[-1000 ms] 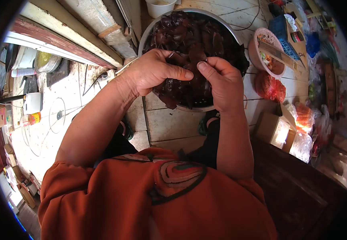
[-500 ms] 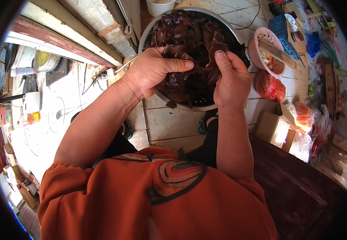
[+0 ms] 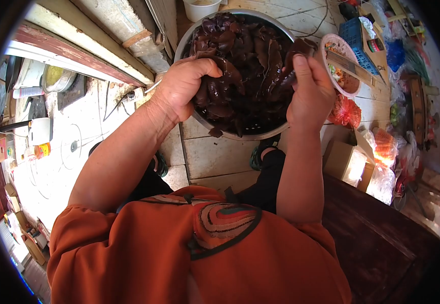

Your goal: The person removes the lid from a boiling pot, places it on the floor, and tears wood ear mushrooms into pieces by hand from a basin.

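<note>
A wide metal colander [image 3: 287, 29] is heaped with dark brown, glossy wood ear mushrooms [image 3: 250, 55]. At its left side my left hand [image 3: 184, 83] is closed on a wood ear piece [image 3: 228, 76], thumb pressed on top. Beyond the colander's right rim, my right hand [image 3: 311, 91] pinches another wood ear piece [image 3: 301, 48] between thumb and fingers. The two hands are well apart, with the heap between them. My palms and some fingers are hidden from above.
A pink basin [image 3: 359, 91] with food scraps and a wooden board across it stands right of the colander. Near it are a red mesh bag [image 3: 345, 111], a blue crate [image 3: 354, 38] and a cardboard box [image 3: 339, 158]. A white bucket [image 3: 202, 9] stands behind.
My right hand has moved right and slightly down with its wood ear piece, away from my left hand. My left hand has shifted slightly left. A gap has opened between the pieces.
</note>
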### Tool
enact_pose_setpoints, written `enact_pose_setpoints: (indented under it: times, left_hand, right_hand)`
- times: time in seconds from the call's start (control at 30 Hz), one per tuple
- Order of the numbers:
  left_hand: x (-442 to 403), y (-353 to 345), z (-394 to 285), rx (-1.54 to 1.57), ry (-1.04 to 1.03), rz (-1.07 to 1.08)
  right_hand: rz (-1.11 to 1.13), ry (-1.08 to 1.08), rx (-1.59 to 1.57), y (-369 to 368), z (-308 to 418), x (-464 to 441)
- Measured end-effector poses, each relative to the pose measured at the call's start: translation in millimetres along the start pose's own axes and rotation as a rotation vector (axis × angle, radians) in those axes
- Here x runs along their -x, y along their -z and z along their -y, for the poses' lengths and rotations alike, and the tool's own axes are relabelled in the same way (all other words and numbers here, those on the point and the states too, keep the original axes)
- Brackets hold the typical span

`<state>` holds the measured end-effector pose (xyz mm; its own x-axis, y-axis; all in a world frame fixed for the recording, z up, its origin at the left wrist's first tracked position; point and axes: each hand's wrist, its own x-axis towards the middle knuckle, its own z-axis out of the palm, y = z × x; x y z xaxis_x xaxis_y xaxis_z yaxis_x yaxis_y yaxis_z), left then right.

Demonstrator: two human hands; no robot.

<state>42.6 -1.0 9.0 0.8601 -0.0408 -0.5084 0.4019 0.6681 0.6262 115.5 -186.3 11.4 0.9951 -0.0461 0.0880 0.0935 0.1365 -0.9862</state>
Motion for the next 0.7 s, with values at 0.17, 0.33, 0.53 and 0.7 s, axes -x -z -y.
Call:
enact_pose_setpoints:
  times: [0.17, 0.33, 0.53, 0.7]
  left_hand:
    - [2, -1, -2, -0.069, -0.016, 0.056]
    - [-1, 4, 2, -0.264, -0.148, 0.183]
    - [-3, -2, 1, -0.345, -0.248, 0.270]
    - [-2, 1, -5, -0.188, -0.256, 0.282]
  right_hand:
    - [0.172, 0.248, 0.768, 8, -13, -1]
    - [0.357, 0.096, 0.338, -3, -3, 15]
    - [0.475, -0.179, 0.272, -2, 10, 26]
    - [0.449, -0.300, 0.202, 5, 12, 21]
